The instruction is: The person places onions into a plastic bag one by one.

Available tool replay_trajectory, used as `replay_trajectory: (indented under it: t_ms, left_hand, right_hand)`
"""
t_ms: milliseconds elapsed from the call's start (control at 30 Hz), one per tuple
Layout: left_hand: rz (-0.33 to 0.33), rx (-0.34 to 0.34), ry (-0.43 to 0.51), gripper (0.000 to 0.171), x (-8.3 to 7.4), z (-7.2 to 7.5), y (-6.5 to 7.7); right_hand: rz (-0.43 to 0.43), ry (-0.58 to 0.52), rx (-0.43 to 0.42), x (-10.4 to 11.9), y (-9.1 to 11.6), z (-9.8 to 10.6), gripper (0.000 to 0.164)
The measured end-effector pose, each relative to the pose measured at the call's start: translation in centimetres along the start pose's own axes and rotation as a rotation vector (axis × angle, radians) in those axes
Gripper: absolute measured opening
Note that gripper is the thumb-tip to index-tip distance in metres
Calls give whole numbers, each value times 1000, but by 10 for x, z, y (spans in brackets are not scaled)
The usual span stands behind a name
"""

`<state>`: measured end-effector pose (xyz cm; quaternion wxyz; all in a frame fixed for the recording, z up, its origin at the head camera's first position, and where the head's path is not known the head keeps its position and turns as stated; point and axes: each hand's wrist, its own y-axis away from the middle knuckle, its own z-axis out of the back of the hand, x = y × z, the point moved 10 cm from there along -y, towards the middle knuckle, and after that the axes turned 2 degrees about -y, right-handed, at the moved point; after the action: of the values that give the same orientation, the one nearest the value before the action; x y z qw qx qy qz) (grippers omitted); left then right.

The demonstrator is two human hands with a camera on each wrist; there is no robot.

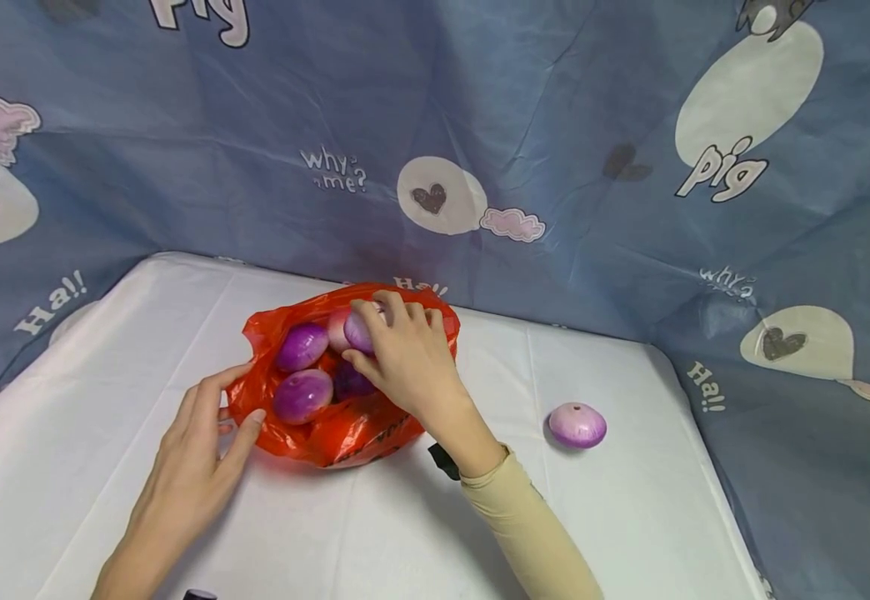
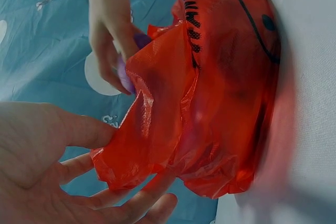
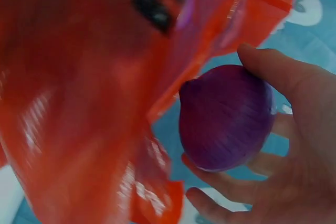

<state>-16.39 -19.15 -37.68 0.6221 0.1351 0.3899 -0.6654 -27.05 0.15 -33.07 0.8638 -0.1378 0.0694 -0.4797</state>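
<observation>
A red plastic bag [image 1: 382,429] lies on the white-covered table with its mouth spread open, and several purple onions [image 1: 303,397] show inside. At the bag's left rim is my left hand [image 1: 187,467]; the thumb and fingers hold the thin plastic edge [image 2: 118,161] between them. Over the bag's mouth, my right hand [image 1: 416,358] grips one purple onion [image 3: 226,119], with the thumb on one side and fingers on the other. In the right wrist view that onion is beside the bag's edge. The bag's lower contents are hidden by the plastic.
A single purple onion [image 1: 577,426] sits on the table [image 1: 630,517] to the right of the bag. A blue printed cloth [image 1: 592,100] hangs behind and at the sides. A small dark object [image 1: 199,594] peeks in at the bottom edge.
</observation>
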Motion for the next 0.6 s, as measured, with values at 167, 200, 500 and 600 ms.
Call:
replay_trajectory:
  t_ms: [167, 200, 500, 600]
  left_hand:
    - [1, 5, 5, 62, 0, -1, 0]
    - [3, 6, 5, 62, 0, -1, 0]
    - [-9, 2, 6, 64, -1, 1, 0]
    - [-11, -3, 5, 64, 0, 2, 1]
  right_hand:
    - [-11, 13, 30, -2, -7, -17, 61]
    - [-13, 17, 33, -2, -8, -19, 61]
    - [-21, 59, 11, -5, -12, -26, 60]
    - [-20, 54, 18, -4, -13, -28, 61]
